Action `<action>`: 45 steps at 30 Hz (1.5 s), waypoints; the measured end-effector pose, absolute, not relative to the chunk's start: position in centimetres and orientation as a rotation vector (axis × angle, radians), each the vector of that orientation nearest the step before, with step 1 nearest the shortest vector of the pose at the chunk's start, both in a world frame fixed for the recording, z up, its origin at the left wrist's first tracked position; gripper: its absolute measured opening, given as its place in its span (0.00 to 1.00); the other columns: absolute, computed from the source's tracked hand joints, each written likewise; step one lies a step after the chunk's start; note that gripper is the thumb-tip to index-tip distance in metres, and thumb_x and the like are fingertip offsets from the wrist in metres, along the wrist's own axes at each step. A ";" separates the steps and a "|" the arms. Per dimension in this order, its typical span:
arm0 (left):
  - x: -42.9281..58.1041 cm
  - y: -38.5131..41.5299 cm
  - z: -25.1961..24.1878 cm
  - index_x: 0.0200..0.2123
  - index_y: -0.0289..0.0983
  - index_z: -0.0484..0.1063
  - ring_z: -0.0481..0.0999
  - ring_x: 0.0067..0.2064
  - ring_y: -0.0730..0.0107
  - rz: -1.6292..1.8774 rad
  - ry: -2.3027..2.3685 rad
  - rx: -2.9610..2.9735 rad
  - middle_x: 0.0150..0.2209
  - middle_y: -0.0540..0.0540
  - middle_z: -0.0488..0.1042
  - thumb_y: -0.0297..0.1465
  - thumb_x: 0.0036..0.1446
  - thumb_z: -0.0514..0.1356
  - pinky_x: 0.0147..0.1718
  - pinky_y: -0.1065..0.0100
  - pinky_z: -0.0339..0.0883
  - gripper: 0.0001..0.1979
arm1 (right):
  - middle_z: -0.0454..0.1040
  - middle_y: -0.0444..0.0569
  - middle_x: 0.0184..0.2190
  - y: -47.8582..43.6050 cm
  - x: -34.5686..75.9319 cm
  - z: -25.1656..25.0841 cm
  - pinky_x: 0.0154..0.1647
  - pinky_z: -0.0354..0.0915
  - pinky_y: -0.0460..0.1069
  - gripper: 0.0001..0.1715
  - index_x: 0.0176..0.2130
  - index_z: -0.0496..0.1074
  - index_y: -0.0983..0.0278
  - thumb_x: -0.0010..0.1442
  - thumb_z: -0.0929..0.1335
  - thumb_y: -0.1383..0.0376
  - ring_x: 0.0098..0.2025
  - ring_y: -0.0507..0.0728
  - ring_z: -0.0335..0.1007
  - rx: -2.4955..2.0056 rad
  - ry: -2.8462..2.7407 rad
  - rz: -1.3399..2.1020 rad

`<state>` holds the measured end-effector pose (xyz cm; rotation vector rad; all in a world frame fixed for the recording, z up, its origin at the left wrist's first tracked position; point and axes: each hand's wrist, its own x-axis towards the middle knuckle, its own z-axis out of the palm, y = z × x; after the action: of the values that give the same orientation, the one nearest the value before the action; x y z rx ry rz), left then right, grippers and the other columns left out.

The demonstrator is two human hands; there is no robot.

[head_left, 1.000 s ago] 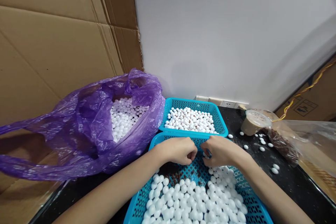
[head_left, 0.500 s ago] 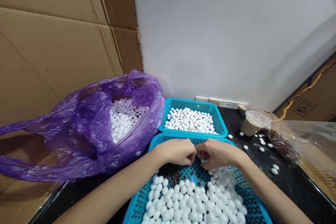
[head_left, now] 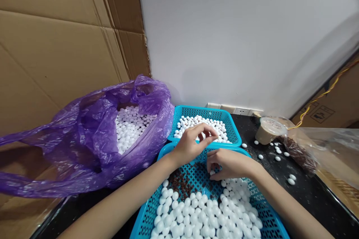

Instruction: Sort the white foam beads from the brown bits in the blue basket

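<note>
My left hand (head_left: 193, 142) hovers over the near rim of the far blue basket (head_left: 235, 130), which holds small white balls with brown bits among them. Its thumb and fingers are loosely curved, with a gap between them, and no ball shows at the tips. Lower down, my right hand (head_left: 226, 164) is inside the near blue basket (head_left: 273, 216), its fingers bent around a white ball (head_left: 212, 172). Many white balls (head_left: 193, 218) fill the front of that basket. Brown crumbs (head_left: 181, 185) lie on its bared mesh floor.
A purple plastic bag (head_left: 92, 130) full of white balls stands left, against cardboard (head_left: 56, 52). On the black countertop (head_left: 303, 198) at right are a lidded tub (head_left: 267, 134), stray white balls (head_left: 291, 182) and a clear bag of brown bits (head_left: 300, 155). A pale wall rises behind.
My left hand has risen from the near basket, away from my right hand, toward the far basket, and its fingers have loosened. My right hand stays inside the near basket, having shifted slightly left.
</note>
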<state>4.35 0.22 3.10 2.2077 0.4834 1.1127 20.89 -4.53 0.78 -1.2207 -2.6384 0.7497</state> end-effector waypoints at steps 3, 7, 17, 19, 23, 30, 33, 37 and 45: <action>4.3 0.5 2.8 0.33 0.35 0.69 0.70 0.32 0.76 1.368 0.500 2.190 0.31 0.49 0.72 0.29 0.57 0.57 0.27 0.75 0.65 0.03 | 0.71 0.46 0.34 -4.4 20.9 1.0 0.31 0.63 0.44 0.07 0.34 0.73 0.65 0.51 0.70 0.65 0.30 0.50 0.66 -1.054 -2.470 0.922; 4.2 0.5 2.8 0.34 0.35 0.68 0.69 0.31 0.77 1.517 0.460 2.206 0.31 0.50 0.71 0.27 0.57 0.58 0.27 0.75 0.64 0.01 | 0.72 0.47 0.34 -4.2 20.9 1.3 0.38 0.67 0.47 0.08 0.37 0.73 0.64 0.54 0.69 0.64 0.36 0.52 0.69 -0.903 -2.118 1.117; 4.0 0.4 3.0 0.34 0.35 0.68 0.70 0.32 0.76 1.564 0.380 2.257 0.32 0.48 0.72 0.26 0.57 0.57 0.26 0.75 0.66 0.01 | 0.74 0.45 0.36 -3.4 21.8 0.7 0.39 0.70 0.50 0.08 0.36 0.75 0.57 0.52 0.70 0.68 0.37 0.53 0.71 -0.716 -1.477 1.227; 4.0 0.2 3.0 0.34 0.35 0.69 0.70 0.32 0.76 1.537 0.346 2.289 0.32 0.48 0.72 0.27 0.57 0.58 0.26 0.75 0.66 0.01 | 0.73 0.44 0.39 -3.3 22.0 0.8 0.38 0.70 0.50 0.08 0.35 0.75 0.56 0.53 0.70 0.66 0.39 0.53 0.71 -0.738 -1.365 1.186; 4.0 0.0 3.2 0.33 0.36 0.70 0.71 0.32 0.75 1.479 0.295 2.349 0.30 0.49 0.73 0.28 0.56 0.58 0.26 0.74 0.67 0.01 | 0.73 0.45 0.40 -3.3 22.1 0.9 0.41 0.69 0.51 0.08 0.35 0.75 0.55 0.52 0.70 0.64 0.43 0.55 0.70 -0.812 -1.251 1.162; 4.2 -0.1 3.3 0.32 0.36 0.70 0.71 0.32 0.76 1.399 0.267 2.335 0.30 0.49 0.74 0.26 0.55 0.60 0.27 0.73 0.67 0.01 | 0.75 0.45 0.35 -3.4 21.9 1.2 0.40 0.69 0.50 0.06 0.33 0.76 0.57 0.50 0.71 0.65 0.39 0.54 0.71 -0.822 -1.198 1.227; 4.1 0.0 3.3 0.32 0.35 0.70 0.71 0.32 0.75 1.376 0.273 2.346 0.30 0.48 0.73 0.27 0.56 0.59 0.28 0.72 0.67 0.01 | 0.75 0.44 0.34 -3.4 21.9 1.2 0.40 0.69 0.51 0.05 0.32 0.76 0.57 0.49 0.71 0.64 0.37 0.54 0.71 -0.827 -1.199 1.218; 4.1 0.0 3.3 0.32 0.35 0.70 0.71 0.32 0.74 1.363 0.279 2.334 0.30 0.47 0.73 0.28 0.56 0.59 0.28 0.72 0.68 0.02 | 0.76 0.45 0.34 -3.4 21.8 1.1 0.40 0.69 0.52 0.06 0.32 0.76 0.58 0.49 0.71 0.63 0.37 0.55 0.71 -0.836 -1.217 1.207; 4.1 0.1 3.2 0.32 0.36 0.70 0.70 0.31 0.75 1.355 0.273 2.368 0.30 0.48 0.73 0.27 0.56 0.59 0.30 0.71 0.68 0.01 | 0.77 0.43 0.32 -3.3 21.8 0.9 0.37 0.69 0.50 0.05 0.31 0.77 0.56 0.49 0.71 0.65 0.35 0.53 0.72 -0.801 -1.205 1.223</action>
<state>4.10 0.05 3.25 2.3680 0.2727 1.3550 21.79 -3.34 0.85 -0.8012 -1.2048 1.2235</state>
